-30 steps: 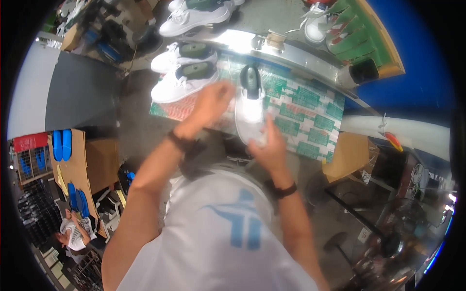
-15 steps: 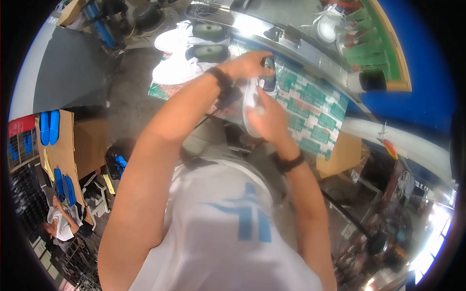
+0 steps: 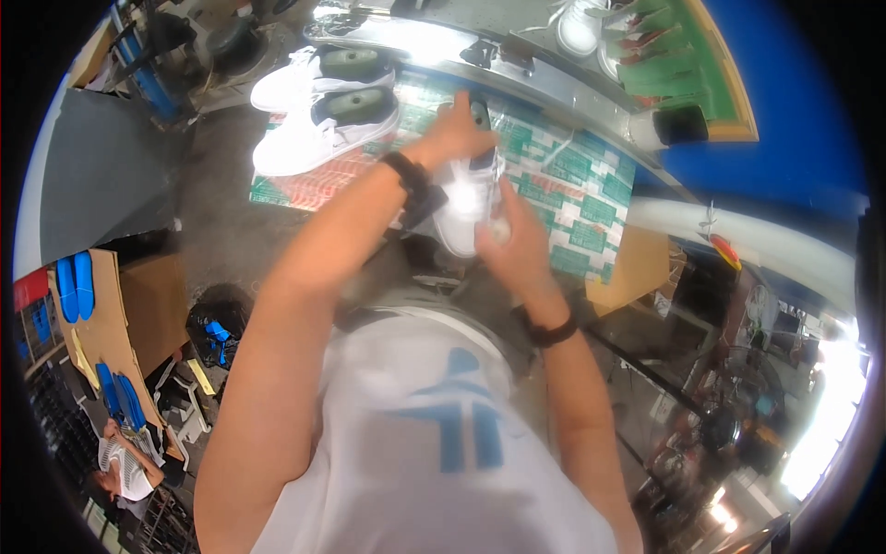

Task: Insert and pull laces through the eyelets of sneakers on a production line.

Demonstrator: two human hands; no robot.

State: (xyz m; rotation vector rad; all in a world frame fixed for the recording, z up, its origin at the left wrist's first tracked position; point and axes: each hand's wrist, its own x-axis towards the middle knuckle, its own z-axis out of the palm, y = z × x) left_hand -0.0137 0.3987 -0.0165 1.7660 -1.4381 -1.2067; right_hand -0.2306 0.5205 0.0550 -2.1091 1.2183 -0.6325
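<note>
A white sneaker (image 3: 459, 214) is between my hands over the near edge of the patterned board, toe toward me and upper facing up. A dark green shoe last (image 3: 479, 114) shows in its opening. At the heel end, my left hand (image 3: 452, 134) is closed around the collar, one finger raised. My right hand (image 3: 519, 242) grips the side of the toe, thumb near the front; its fingertips are partly hidden. To the left, a white sneaker (image 3: 300, 146) and another white sneaker (image 3: 286, 85) lie side by side, each with a green last inside.
Under the sneakers is a green, white and red patterned board (image 3: 581, 189). A shiny metal rail (image 3: 415, 46) runs behind it. Farther right are a green rack (image 3: 683, 69) and another white shoe (image 3: 579, 30). At lower left, a person (image 3: 129, 466) sits near blue insoles (image 3: 120, 392).
The sneaker in my hands has turned from its side so its upper faces up. My hands have shifted slightly, and the whole view has swung a little.
</note>
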